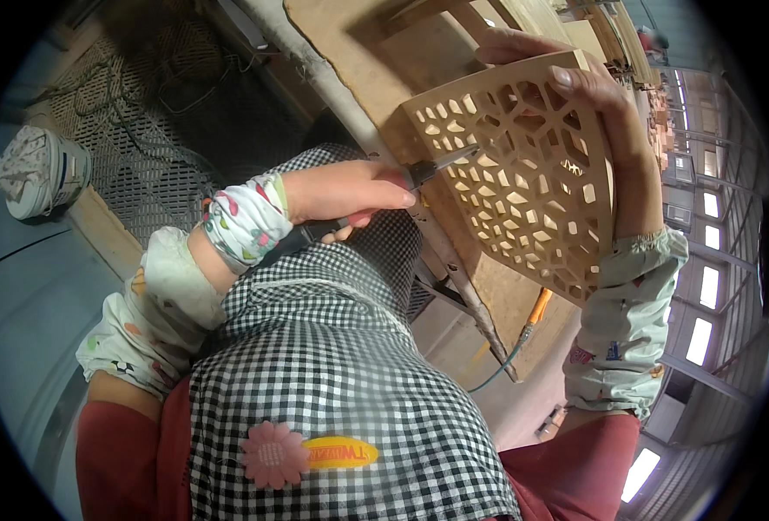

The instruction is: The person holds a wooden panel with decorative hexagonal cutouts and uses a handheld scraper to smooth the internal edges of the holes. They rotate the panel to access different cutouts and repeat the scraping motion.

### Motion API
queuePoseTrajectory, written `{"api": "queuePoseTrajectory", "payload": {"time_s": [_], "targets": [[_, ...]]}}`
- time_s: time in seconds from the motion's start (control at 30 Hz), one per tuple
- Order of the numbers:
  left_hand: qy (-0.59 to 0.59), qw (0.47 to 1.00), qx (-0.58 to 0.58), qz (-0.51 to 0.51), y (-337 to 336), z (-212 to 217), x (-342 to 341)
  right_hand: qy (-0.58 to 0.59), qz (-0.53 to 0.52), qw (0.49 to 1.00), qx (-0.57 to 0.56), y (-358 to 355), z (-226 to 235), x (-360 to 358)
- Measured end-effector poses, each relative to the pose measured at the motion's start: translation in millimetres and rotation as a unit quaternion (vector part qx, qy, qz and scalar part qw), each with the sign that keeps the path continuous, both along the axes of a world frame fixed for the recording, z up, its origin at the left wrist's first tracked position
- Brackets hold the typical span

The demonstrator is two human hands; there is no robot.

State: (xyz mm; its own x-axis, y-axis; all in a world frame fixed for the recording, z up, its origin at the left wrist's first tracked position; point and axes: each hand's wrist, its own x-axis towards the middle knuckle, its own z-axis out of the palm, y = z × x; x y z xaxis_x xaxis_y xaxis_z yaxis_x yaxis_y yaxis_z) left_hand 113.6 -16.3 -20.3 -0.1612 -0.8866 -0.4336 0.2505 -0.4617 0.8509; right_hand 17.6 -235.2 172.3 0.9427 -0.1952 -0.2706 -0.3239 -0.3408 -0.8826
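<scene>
My left hand is closed round a dark handheld tool with some red on its body. Its slim, pointed metal bit reaches across the pierced face of a pale wooden lattice box. Whether the bit touches the wood, I cannot tell. The box stands tilted over the workbench, its face cut through with many angular openings. At its upper right corner my right hand grips the edge, thumb at the front rim and other fingers over the top. The far side of the box is hidden.
On the workbench, below the box, lies an orange-handled tool with a teal hose. More wooden pieces stand at the back. A white bucket sits at far left, beside perforated floor matting with loose cables.
</scene>
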Motion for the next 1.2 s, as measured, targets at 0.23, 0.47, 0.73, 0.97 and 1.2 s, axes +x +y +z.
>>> {"api": "queuePoseTrajectory", "payload": {"time_s": [0.23, 0.47, 0.73, 0.97, 1.2], "targets": [[0.345, 0.938, 0.021, -0.034, 11, -34, -11, 0.049, -0.008, 0.999, -0.009, 7, -1, 16], [0.292, 0.954, 0.037, -0.049, 3, -17, -1, 0.032, -0.143, 0.989, -0.006, 49, -1, 24], [0.270, 0.961, 0.046, -0.023, -1, -9, 0, 0.097, -0.179, 0.979, 0.014, 62, 18, 38], [0.297, 0.953, 0.026, -0.050, 12, -9, -4, 0.134, -0.177, 0.970, 0.104, 49, 33, 37], [0.305, 0.952, 0.037, -0.020, 16, -20, -6, 0.116, -0.113, 0.987, 0.002, 54, 14, 40]]}}
